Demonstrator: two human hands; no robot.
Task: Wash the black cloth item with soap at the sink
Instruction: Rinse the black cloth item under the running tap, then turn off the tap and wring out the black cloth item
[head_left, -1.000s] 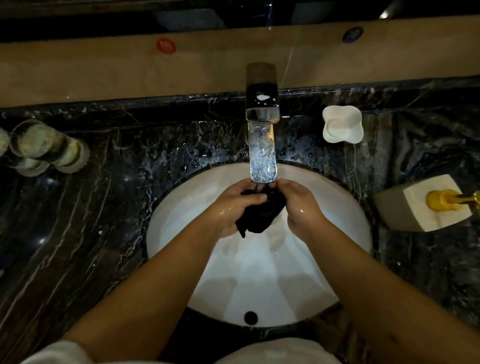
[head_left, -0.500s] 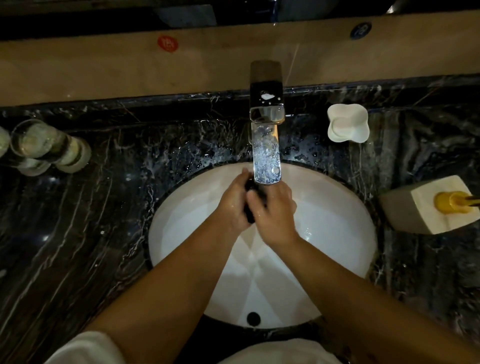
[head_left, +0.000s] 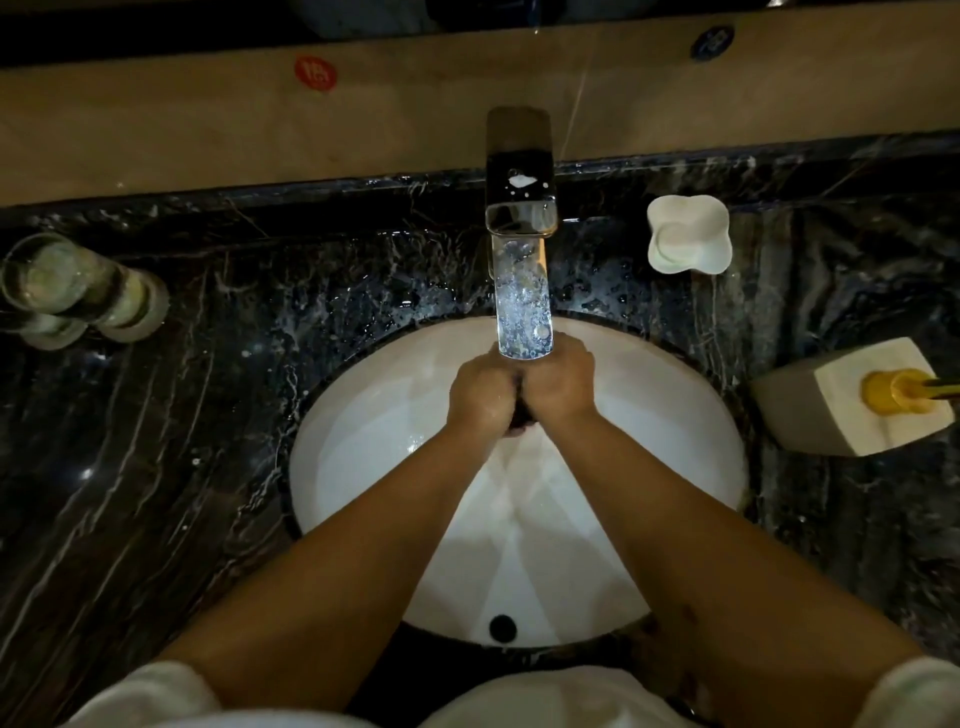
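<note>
while water pours from the faucet (head_left: 519, 208) just above them, the left hand (head_left: 480, 392) and right hand (head_left: 561, 384) press together. both curl tightly round the black cloth (head_left: 521, 418), mostly hidden between them over the sink (head_left: 363, 441).

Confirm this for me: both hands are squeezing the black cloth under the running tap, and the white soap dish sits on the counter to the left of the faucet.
One detail is wrong. The head view shows the white soap dish on the counter to the right of the faucet, not the left. The rest holds: the left hand and right hand squeeze the black cloth under the running water.
</note>
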